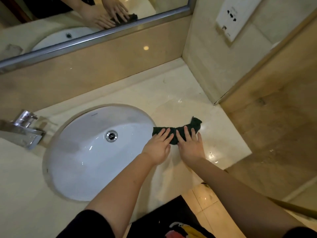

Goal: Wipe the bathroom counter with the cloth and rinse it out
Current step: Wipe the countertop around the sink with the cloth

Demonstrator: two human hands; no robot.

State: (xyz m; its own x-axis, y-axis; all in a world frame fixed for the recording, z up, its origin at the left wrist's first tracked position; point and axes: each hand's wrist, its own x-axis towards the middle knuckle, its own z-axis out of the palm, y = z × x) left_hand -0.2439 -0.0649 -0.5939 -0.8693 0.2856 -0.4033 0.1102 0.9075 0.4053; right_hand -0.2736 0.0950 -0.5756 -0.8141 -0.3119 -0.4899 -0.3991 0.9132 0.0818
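A dark green cloth [195, 125] lies bunched in a long strip on the pale marble counter [173, 93], just right of the white oval sink [82, 152]. My left hand [158, 146] presses flat on the cloth's left end, fingers spread. Beside it my right hand [191, 146] presses flat on the cloth's middle, fingers apart. The cloth's right end sticks out past my fingers. The counter around the cloth looks wet and shiny.
A chrome faucet [25, 131] stands at the left of the sink, and a drain [111, 136] sits in the basin. A mirror [72, 19] runs along the back wall. A tiled side wall with a socket plate [233, 18] bounds the counter on the right.
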